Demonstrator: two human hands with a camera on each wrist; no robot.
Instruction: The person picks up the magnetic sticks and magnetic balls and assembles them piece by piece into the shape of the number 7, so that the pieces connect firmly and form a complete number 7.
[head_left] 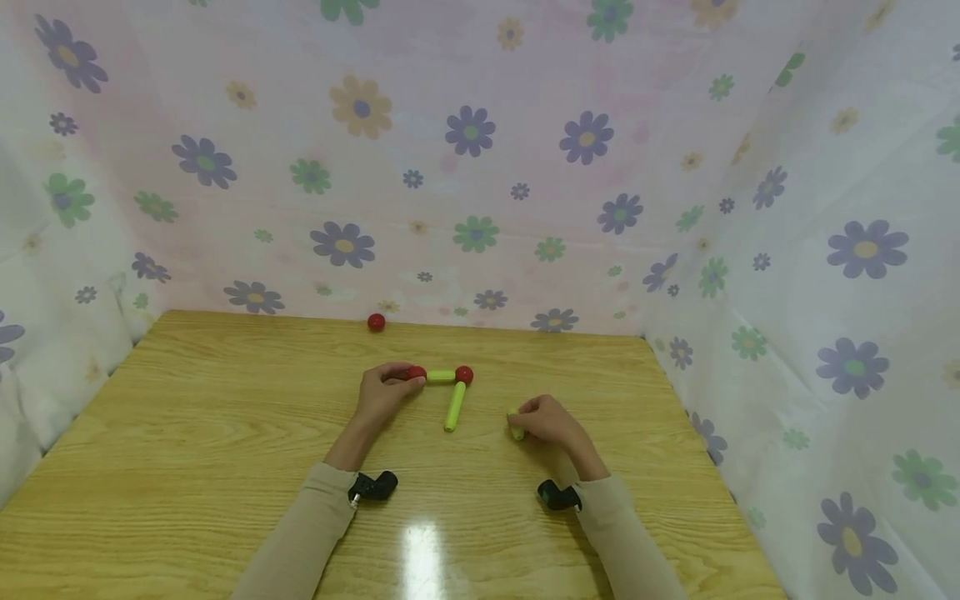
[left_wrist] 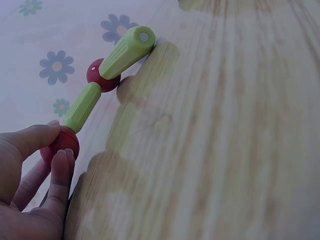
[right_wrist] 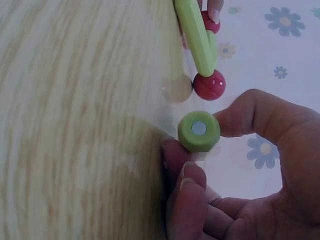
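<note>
My left hand [head_left: 386, 393] pinches a red ball [left_wrist: 64, 145] between thumb and fingers at the left end of a joined piece. From that ball a short green rod [head_left: 441, 377] runs to a second red ball [head_left: 464, 375]. A longer green rod [head_left: 454, 407] extends from the second ball toward me, its free end showing a round silver disc in the left wrist view. To the right, apart from this piece, my right hand [head_left: 553, 421] pinches another green rod [right_wrist: 199, 132], which has a silver disc in its end.
A loose red ball [head_left: 377, 322] lies at the back edge of the wooden table [head_left: 225, 417]. Flowered cloth [head_left: 420, 183] hangs behind the table and along both sides. Each wrist wears a small black camera [head_left: 558, 496].
</note>
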